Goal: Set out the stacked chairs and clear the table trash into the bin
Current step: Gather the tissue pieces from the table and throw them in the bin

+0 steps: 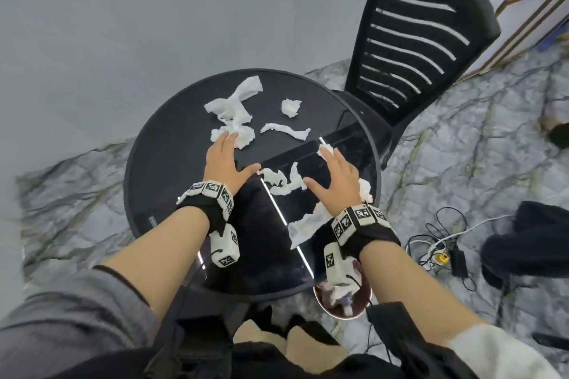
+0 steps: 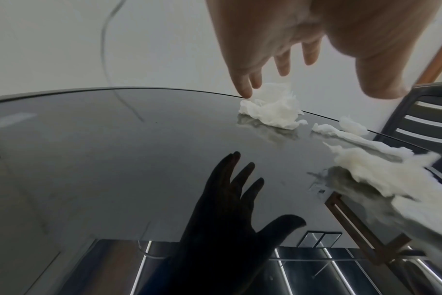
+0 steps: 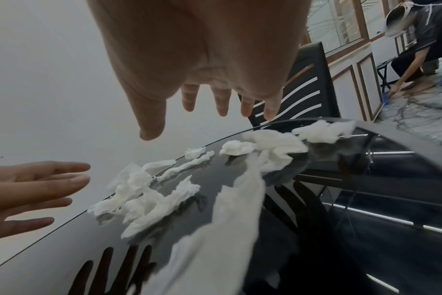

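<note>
Several torn white tissue scraps lie on the round black glossy table (image 1: 160, 163). My left hand (image 1: 229, 157) hovers over the table's left half with its fingers spread, and one fingertip touches a crumpled tissue (image 2: 270, 109). Above the right half, my right hand (image 1: 331, 175) is spread flat, its fingertips next to a small wad (image 1: 327, 149). Neither hand holds anything. Twisted scraps (image 1: 283, 181) lie between the two hands, and a long strip (image 1: 303, 226) lies by my right wrist. A black slatted chair (image 1: 415, 49) stands at the table's far right.
A dark red bin (image 1: 341, 301) with tissue inside sits on the marble floor under the table's near right edge. Cables and a power adapter (image 1: 443, 246) lie on the floor to the right. A grey wall runs behind the table. Another person (image 3: 416, 49) bends down far right.
</note>
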Motion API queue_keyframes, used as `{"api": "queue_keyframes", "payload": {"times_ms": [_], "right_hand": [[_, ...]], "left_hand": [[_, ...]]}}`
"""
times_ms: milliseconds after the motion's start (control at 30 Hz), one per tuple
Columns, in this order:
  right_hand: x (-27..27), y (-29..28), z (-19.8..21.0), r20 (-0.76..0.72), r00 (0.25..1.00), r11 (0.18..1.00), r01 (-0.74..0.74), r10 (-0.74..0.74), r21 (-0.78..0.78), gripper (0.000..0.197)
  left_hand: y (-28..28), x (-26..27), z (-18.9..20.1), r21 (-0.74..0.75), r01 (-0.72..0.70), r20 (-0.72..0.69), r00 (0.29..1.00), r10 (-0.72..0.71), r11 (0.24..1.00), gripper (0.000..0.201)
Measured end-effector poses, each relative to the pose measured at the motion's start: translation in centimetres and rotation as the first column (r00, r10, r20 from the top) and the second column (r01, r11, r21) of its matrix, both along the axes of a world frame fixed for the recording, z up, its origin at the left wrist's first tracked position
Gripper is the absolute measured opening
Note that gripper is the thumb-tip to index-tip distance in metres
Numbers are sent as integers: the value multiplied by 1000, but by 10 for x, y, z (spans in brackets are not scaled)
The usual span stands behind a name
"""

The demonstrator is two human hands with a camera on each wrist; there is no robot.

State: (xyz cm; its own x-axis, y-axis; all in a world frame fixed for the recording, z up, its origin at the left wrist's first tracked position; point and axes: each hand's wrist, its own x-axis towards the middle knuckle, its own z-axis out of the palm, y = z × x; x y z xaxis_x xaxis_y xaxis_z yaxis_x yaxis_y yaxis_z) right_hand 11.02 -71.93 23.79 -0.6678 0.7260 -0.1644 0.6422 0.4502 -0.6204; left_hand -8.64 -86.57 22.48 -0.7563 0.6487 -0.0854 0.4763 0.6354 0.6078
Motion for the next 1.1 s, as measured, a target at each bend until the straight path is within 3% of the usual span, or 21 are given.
{"api": "queue_keyframes", "payload": {"times_ms": [233, 333, 433, 567, 733, 867, 1100], "right_hand": [[-78, 46, 1, 26, 993, 993, -114, 113, 39, 71], [-109, 63, -1, 22, 983, 983, -185, 185, 18, 71], [-136, 78, -9, 56, 966, 966, -256, 254, 32, 74], [-157, 94, -19, 136, 946, 955, -298, 293, 16, 87], [-171, 103, -23, 159, 907, 921, -385, 390, -62, 92], [-169, 97, -21, 77, 902, 905, -421, 425, -65, 79], [-148, 75, -18, 118, 903, 910, -407, 414, -80, 65]], "left_hand": [[41, -49, -1, -45, -12, -86, 996, 8, 999, 80], [52, -68, -1, -191, -2, -166, 986, -31, 981, 87], [60, -85, -4, -405, 51, -247, 955, -163, 913, 96], [67, -104, -11, -509, 152, -229, 925, -303, 847, 98], [62, -106, -22, -346, 129, -123, 976, -181, 929, 78], [59, -93, -16, -233, 94, -61, 992, -112, 968, 61], [41, -65, 2, -22, -33, 151, 988, 36, 999, 60]]}}
